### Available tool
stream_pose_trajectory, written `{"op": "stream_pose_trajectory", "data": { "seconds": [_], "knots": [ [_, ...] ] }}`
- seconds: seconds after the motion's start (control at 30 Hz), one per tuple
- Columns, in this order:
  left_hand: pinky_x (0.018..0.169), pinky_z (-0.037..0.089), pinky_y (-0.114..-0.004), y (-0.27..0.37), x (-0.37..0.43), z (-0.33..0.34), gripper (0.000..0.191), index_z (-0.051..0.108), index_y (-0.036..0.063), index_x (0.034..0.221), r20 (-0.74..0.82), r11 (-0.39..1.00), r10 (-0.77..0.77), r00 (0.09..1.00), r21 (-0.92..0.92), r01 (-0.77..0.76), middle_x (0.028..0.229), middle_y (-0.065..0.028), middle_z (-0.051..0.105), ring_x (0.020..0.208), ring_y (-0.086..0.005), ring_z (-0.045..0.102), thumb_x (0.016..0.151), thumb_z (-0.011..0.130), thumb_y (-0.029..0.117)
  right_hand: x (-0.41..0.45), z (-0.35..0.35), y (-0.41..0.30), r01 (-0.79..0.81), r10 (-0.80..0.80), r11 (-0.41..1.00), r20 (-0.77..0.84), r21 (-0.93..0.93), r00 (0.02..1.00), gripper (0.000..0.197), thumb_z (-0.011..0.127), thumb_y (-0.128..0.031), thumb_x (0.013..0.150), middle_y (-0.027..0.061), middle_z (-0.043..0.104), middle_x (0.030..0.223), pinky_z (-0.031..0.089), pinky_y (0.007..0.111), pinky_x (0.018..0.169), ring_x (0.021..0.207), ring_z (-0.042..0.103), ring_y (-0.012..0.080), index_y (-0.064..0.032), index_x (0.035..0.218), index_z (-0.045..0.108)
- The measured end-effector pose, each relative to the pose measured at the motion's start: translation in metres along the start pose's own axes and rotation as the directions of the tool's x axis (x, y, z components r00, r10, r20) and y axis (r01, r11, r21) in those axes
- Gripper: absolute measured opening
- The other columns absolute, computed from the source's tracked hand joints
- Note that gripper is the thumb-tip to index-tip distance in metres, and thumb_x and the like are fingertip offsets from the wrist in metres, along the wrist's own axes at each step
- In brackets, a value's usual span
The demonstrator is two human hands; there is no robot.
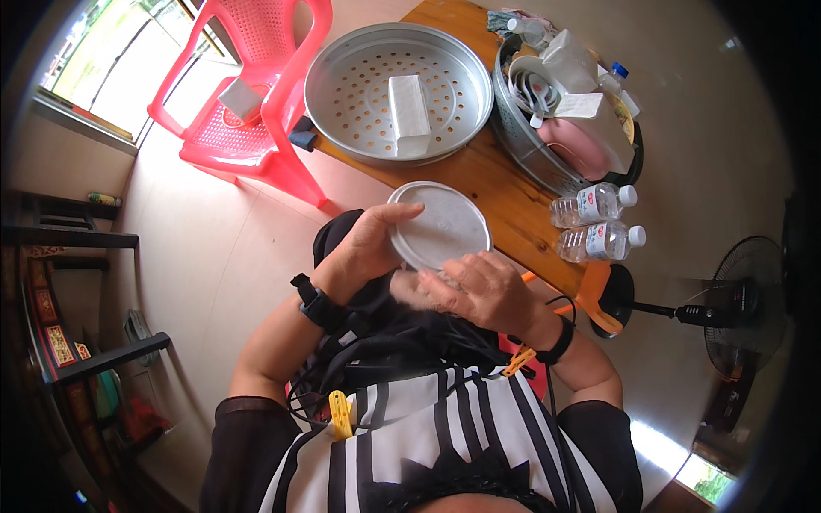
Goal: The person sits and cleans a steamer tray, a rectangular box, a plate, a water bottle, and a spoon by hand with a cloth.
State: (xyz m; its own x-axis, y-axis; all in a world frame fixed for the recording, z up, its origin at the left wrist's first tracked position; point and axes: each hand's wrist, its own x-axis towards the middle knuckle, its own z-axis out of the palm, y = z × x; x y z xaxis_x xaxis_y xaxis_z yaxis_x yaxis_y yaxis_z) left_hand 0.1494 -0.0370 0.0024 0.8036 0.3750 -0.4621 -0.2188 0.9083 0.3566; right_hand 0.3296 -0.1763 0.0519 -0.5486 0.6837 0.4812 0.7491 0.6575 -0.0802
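My left hand [369, 242] holds a round, pale grey lid [442, 224] above my lap, thumb on its upper face and fingers underneath. At the lid's lower right rim is my right hand [494, 288], its fingers curled. A blurred beige patch lies under the right fingers; whether it is a cloth, tissue or fingers is unclear. Beyond the lid, a large perforated aluminium steamer tray [359, 96] rests on a wooden table [507, 221]. Inside the tray lies a white rectangular pack [410, 112].
Right of the tray, a metal basin [526, 151] holds bowls, spoons, a pink container [574, 149] and white packs. Two clear plastic bottles [587, 205] lie near the table edge. A pink plastic chair [256, 138] stands left; a black fan [744, 304] stands right.
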Motion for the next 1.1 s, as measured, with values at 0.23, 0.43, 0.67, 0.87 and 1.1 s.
{"op": "stream_pose_trajectory", "data": {
  "seconds": [0.23, 0.43, 0.67, 0.87, 1.1],
  "knots": [
    [0.109, 0.048, -0.049, -0.005, -0.011, -0.006, 0.050, 0.052, -0.0041, 0.138, 0.184, 0.998, 0.063, 0.981, 0.004, -0.065, 0.130, -0.0196, 0.065, 0.121, -0.0318, 0.063, 0.097, 0.063, 0.023, 0.000, 0.004, 0.017, -0.320, 0.349, 0.916, -0.087, 0.240, 0.933, 0.052, 0.078, -0.009, 0.079, 0.0113, 0.060, 0.105, 0.055, 0.042, 0.084, 0.093, 0.064, 0.0338, -0.0069, 0.128, 0.060],
    [0.109, 0.046, -0.040, -0.021, -0.008, -0.011, 0.077, 0.049, 0.0042, 0.144, 0.316, 0.982, 0.077, 0.946, 0.138, -0.126, 0.130, -0.0104, 0.063, 0.123, -0.0218, 0.060, 0.091, 0.071, 0.056, 0.017, 0.018, 0.017, -0.306, 0.312, 0.947, -0.056, 0.093, 0.948, 0.051, 0.072, -0.007, 0.084, 0.0148, 0.054, 0.123, 0.054, 0.043, 0.093, 0.104, 0.063, 0.0326, -0.0101, 0.134, 0.062],
    [0.112, 0.044, -0.043, -0.010, -0.018, -0.008, 0.081, 0.045, 0.0035, 0.149, 0.285, 0.974, 0.100, 0.953, 0.167, -0.152, 0.143, -0.0125, 0.058, 0.130, -0.0255, 0.057, 0.093, 0.066, 0.059, 0.017, 0.002, 0.027, -0.517, 0.503, 0.853, -0.152, -0.073, 0.851, 0.030, 0.073, -0.010, 0.086, 0.0089, 0.057, 0.093, 0.055, 0.040, 0.071, 0.083, 0.065, 0.0288, -0.0112, 0.115, 0.067],
    [0.113, 0.043, -0.044, -0.011, -0.014, 0.003, 0.083, 0.042, 0.0053, 0.152, 0.179, 0.985, 0.123, 0.976, 0.095, -0.141, 0.146, -0.0125, 0.056, 0.133, -0.0260, 0.055, 0.097, 0.049, 0.067, 0.015, 0.008, 0.023, -0.677, 0.677, 0.735, -0.078, 0.032, 0.732, 0.026, 0.071, -0.010, 0.091, 0.0113, 0.060, 0.099, 0.054, 0.042, 0.076, 0.089, 0.066, 0.0332, -0.0077, 0.116, 0.067],
    [0.108, 0.048, -0.043, -0.011, -0.004, -0.010, 0.077, 0.045, 0.0013, 0.147, 0.257, 0.993, 0.063, 0.964, 0.080, -0.087, 0.140, -0.0158, 0.059, 0.128, -0.0264, 0.058, 0.103, 0.038, 0.064, 0.032, 0.012, 0.006, -0.433, 0.457, 0.770, 0.069, 0.468, 0.887, 0.033, 0.069, -0.002, 0.086, 0.0108, 0.061, 0.104, 0.053, 0.042, 0.086, 0.097, 0.064, 0.0327, -0.0096, 0.118, 0.071]
  ]
}}
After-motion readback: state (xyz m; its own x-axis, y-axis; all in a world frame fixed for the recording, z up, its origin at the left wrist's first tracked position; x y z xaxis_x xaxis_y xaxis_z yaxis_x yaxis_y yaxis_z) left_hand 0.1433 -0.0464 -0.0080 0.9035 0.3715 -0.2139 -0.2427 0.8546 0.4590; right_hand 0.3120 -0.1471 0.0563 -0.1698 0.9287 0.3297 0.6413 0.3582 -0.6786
